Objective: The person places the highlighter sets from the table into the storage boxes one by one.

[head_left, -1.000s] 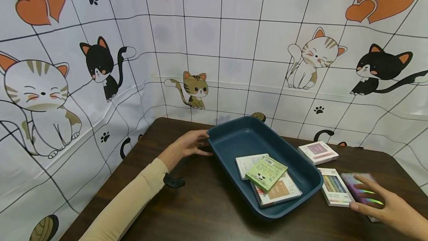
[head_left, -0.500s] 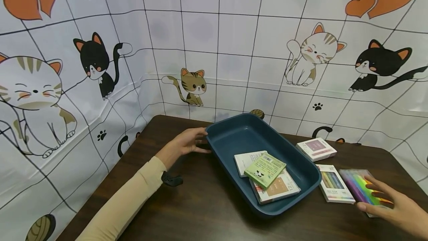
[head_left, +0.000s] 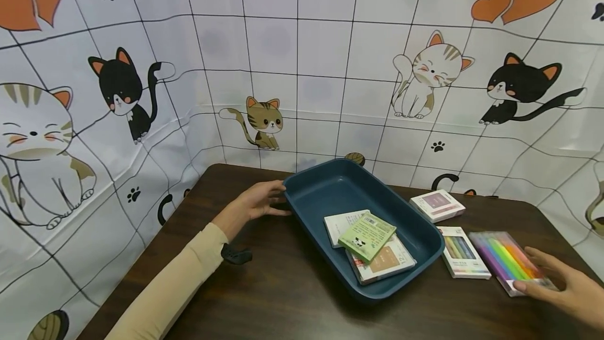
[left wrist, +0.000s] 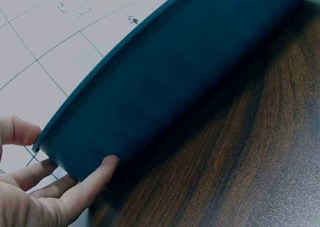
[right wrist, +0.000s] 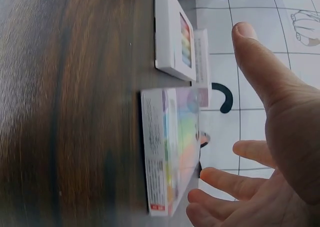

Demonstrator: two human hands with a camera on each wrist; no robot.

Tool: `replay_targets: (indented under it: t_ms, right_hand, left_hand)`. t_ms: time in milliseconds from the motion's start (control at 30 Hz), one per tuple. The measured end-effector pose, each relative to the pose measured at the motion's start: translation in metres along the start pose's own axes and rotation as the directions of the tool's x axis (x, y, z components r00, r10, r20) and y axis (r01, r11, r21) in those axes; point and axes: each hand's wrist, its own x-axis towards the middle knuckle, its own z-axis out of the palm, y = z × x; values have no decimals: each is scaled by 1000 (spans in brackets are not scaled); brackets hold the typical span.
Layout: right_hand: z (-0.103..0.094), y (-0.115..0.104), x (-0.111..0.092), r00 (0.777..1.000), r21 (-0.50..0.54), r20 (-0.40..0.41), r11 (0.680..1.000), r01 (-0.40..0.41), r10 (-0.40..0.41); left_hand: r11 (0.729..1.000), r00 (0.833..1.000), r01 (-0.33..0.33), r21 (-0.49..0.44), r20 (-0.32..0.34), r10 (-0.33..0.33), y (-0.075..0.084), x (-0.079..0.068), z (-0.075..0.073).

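Note:
A dark blue plastic tray (head_left: pixel 309 219) sits on the table. My left hand (head_left: pixel 259 201) grips its far left corner; in the left wrist view the thumb (left wrist: pixel 102 172) presses the long wall, and other fingers reach around the corner. Inside the tray, a small green box (head_left: pixel 367 235) lies on top of two white boxes, one of them with a brown panel (head_left: pixel 384 262). At the right, my right hand (head_left: pixel 568 282) is spread beside a clear case of rainbow-coloured pens (head_left: pixel 507 256). The right wrist view shows thumb and fingers apart from the case (right wrist: pixel 170 152).
Right of the tray lies a white box with a window of coloured pens (head_left: pixel 464 253). Behind it is a white box with a mauve panel (head_left: pixel 437 205). A cat-print sheet (head_left: pixel 325 98) hangs behind the dark wooden table (head_left: pixel 264 287).
My right hand has drawn back to the right and now leaves more of the rainbow pen case in sight. The left hand stays at the tray corner. The head view has turned slightly right.

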Motion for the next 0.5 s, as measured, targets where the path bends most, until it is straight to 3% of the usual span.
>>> replay_targets:
  t_ms: [200, 500]
  right_hand:
    - [-5, 6, -5, 1000, -32, -24, 999, -19, 19]
    - [-6, 19, -8, 995, -79, 17, 992, -94, 96]
  left_hand:
    - [1000, 1000, -1, 6, 0, 1, 2, -1, 0]
    - [1000, 1000, 9, 12, 4, -9, -1, 1, 0]
